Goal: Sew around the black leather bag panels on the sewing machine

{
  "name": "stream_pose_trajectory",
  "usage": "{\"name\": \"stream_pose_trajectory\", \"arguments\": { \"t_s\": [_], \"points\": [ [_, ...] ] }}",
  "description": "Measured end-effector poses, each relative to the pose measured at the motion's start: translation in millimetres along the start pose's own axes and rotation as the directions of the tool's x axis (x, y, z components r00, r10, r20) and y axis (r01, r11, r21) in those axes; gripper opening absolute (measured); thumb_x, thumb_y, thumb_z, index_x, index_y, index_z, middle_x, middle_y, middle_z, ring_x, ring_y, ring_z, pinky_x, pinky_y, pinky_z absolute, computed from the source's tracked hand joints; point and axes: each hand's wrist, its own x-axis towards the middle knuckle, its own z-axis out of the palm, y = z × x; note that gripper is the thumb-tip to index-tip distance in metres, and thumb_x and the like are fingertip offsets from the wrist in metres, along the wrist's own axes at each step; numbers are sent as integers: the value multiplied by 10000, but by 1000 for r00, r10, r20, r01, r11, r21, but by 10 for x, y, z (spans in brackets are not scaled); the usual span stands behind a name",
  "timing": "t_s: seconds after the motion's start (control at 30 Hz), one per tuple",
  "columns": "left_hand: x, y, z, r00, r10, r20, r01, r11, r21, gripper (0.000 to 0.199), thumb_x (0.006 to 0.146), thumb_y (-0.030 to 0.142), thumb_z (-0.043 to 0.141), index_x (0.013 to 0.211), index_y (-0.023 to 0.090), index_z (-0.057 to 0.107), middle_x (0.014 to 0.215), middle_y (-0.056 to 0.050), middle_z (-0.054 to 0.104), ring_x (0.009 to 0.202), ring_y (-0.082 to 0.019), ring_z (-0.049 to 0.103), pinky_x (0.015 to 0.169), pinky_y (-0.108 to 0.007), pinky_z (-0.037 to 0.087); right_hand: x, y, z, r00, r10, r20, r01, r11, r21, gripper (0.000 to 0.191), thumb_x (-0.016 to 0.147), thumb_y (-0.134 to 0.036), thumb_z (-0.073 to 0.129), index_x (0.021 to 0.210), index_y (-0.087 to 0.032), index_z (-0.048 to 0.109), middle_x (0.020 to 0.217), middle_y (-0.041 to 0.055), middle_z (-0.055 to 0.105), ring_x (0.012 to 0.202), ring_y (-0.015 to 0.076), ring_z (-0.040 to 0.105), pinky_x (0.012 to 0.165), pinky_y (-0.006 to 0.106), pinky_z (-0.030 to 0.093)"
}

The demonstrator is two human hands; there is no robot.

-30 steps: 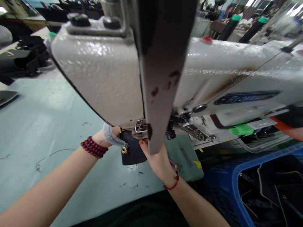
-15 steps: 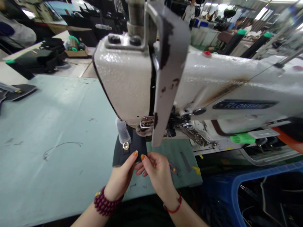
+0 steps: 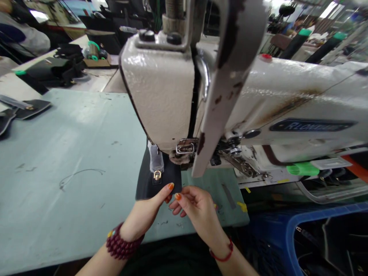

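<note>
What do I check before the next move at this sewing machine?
Black leather panel: ok, lying on the green table under the machine.
Left hand: ok, fingertips at the panel's lower edge.
Right hand: ok, beside the left hand, below the machine.
Gold metal fitting: ok, in view on the panel.
Presser foot: cannot tell whether it is down.
Needle: cannot tell, hidden from this view.

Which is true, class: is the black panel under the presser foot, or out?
Under: the black panel runs beneath the presser foot, its far end hidden by the sewing machine head.
</note>
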Motion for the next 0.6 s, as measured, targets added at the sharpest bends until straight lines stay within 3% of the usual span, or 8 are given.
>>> {"name": "stream_pose_trajectory", "arguments": {
  "t_s": [0.17,0.23,0.4,0.6],
  "points": [
    [6,-36,-3,976,-213,43,216,973,-84,491,622,600,841,634,124,718,747,-78,677,740,-192,601,732,-292,539,46,-22,20,1000,-14,-21,15,999,29,431,926,-540,607,790,-133,645,730,82,751,570,124,687,513,171,477],
    [6,-49,-15,967,-244,77,250,963,-95,505,621,611,839,631,122,712,749,-75,671,760,-190,590,748,-292,533,52,-26,30,1000,-15,-24,16,999,41,436,925,-535,609,774,-128,648,698,77,741,552,118,676,510,168,469],
    [-21,-49,-32,976,-161,148,171,984,-52,489,682,599,803,629,120,719,710,-72,658,733,-194,580,736,-315,534,44,-41,46,999,-7,-49,11,997,73,433,905,-536,627,724,-142,616,613,44,701,503,104,632,509,173,468],
    [-68,6,6,986,-111,127,115,993,-26,448,707,569,784,762,124,780,764,-100,720,792,-256,664,745,-354,574,54,-34,55,998,5,-70,2,995,98,429,870,-553,649,715,-157,594,568,20,667,464,103,590,493,189,488]
  ]
}}
